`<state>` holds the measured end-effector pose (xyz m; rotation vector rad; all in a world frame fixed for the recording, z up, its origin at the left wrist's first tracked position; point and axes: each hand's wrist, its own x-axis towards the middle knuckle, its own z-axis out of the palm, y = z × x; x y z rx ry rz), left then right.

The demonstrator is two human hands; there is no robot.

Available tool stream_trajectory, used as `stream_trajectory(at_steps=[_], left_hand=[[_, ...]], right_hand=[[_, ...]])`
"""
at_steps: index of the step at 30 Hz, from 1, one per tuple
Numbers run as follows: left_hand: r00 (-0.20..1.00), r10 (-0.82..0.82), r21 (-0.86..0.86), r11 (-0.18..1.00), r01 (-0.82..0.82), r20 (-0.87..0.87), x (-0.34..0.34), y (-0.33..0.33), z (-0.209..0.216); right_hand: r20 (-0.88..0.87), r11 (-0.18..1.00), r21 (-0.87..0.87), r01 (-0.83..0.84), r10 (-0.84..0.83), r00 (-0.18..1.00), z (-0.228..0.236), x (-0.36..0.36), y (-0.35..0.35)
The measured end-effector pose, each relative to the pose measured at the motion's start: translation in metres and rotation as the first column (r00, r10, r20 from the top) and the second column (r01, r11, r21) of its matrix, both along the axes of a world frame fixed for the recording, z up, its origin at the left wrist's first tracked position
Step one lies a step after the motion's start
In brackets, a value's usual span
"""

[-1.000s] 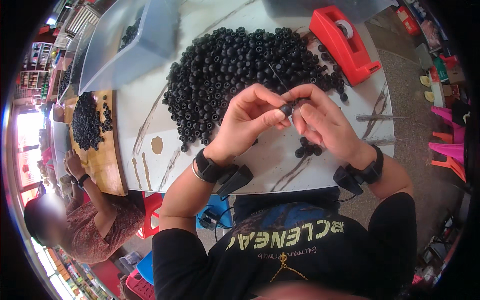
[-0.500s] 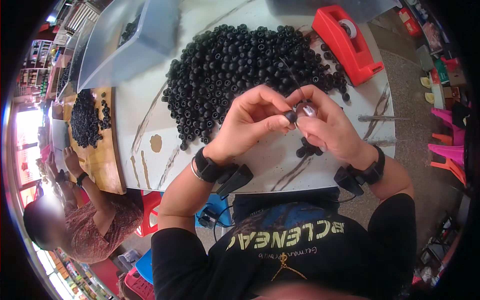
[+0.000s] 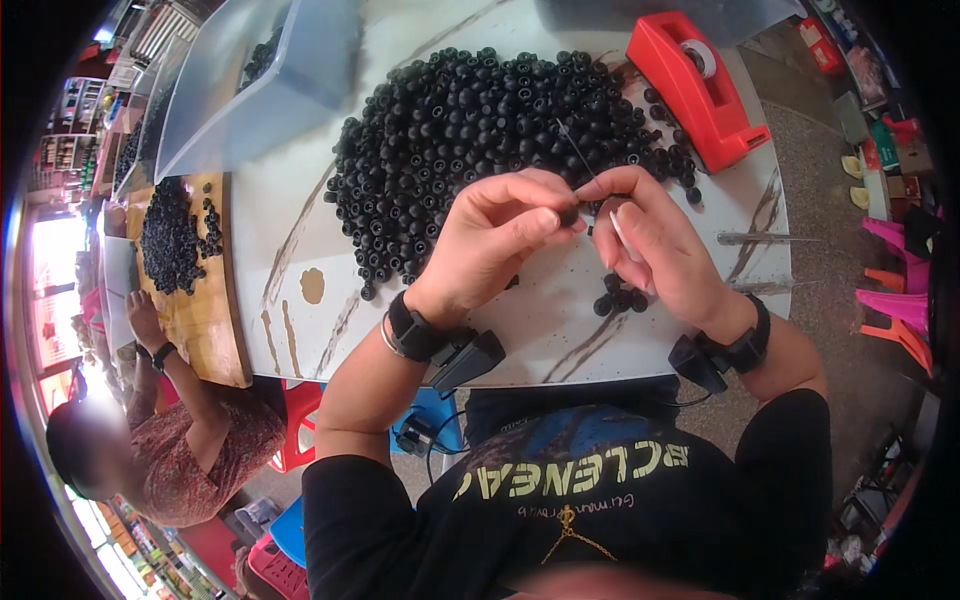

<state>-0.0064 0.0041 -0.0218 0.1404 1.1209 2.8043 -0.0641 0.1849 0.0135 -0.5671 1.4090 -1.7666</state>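
Observation:
Between the thumb and fingers of my left hand (image 3: 490, 240) is a small round black cap (image 3: 568, 215), its far side hidden by the fingertips. My right hand (image 3: 665, 250) is closed round a slim tool (image 3: 578, 148) with a thin, dark, pointed shaft sticking up past the index finger. A pale part of it shows beside the thumb. The right index fingertip is close by the cap; whether it touches cannot be made out. Beyond both hands spreads a large heap of similar black caps (image 3: 470, 130). A small cluster of caps (image 3: 620, 297) lies just below my right hand.
A red tape dispenser (image 3: 725, 125) stands on the marbled white table (image 3: 320, 340) at the far right. A translucent plastic bin (image 3: 215, 125) sits far left. Leftward, a co-worker's hand (image 3: 146, 318) is by a wooden table (image 3: 215, 345) holding more black pieces.
My right fingers have drawn slightly away from the cap and shifted their grip, with the tool's shaft tilting. The cap in my left hand has moved a little up and left.

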Motion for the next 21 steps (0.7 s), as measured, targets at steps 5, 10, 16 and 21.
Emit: stream_trajectory(at_steps=[5, 10, 16, 21], left_hand=[[0.996, 0.063, 0.005, 0.998, -0.063, 0.062, 0.000, 0.004, 0.005], [0.998, 0.058, -0.048, 0.997, -0.056, 0.040, -0.001, 0.004, 0.001], [0.999, 0.044, -0.005, 0.999, -0.044, 0.002, -0.002, 0.006, 0.000], [0.999, 0.017, 0.016, 1.000, -0.018, 0.032, 0.001, 0.004, -0.005]], right_hand=[[-0.096, 0.998, 0.065, -0.023, 0.029, 0.995, 0.005, 0.002, 0.000], [-0.303, 0.989, 0.150, 0.006, 0.040, 0.952, 0.006, 0.004, 0.000], [-0.434, 0.991, 0.125, 0.048, 0.011, 0.901, -0.007, 0.006, 0.001], [-0.449, 0.994, 0.092, 0.058, -0.011, 0.894, -0.007, 0.007, -0.002]])
